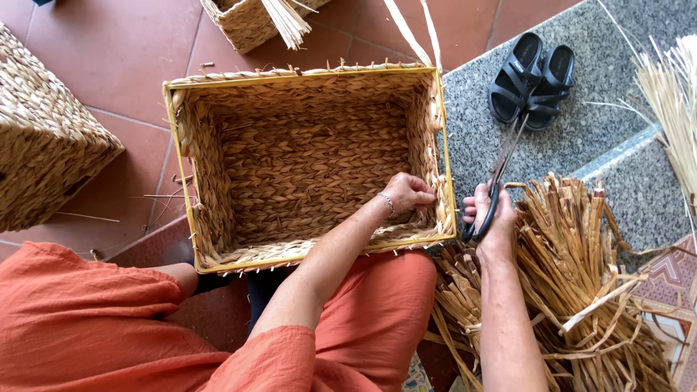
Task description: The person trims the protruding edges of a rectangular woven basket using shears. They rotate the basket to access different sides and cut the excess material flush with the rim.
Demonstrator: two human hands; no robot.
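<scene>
A rectangular woven straw basket (218,167) with a yellow rim frame rests on my lap, open side up. My left hand (408,193) reaches inside it and pinches the weave at the right wall, a thin bracelet on the wrist. My right hand (490,218) is just outside that same wall, holding long scissors (504,156) by the black handles, blades pointing up and away. Two loose straw strands (421,33) stick up from the basket's far right corner.
A pile of dried straw strips (573,283) lies to the right of my knee. A pair of black sandals (530,76) sits on the grey stone step. Another woven basket (43,138) stands at left, a third (250,22) at the top, more straw (675,101) far right.
</scene>
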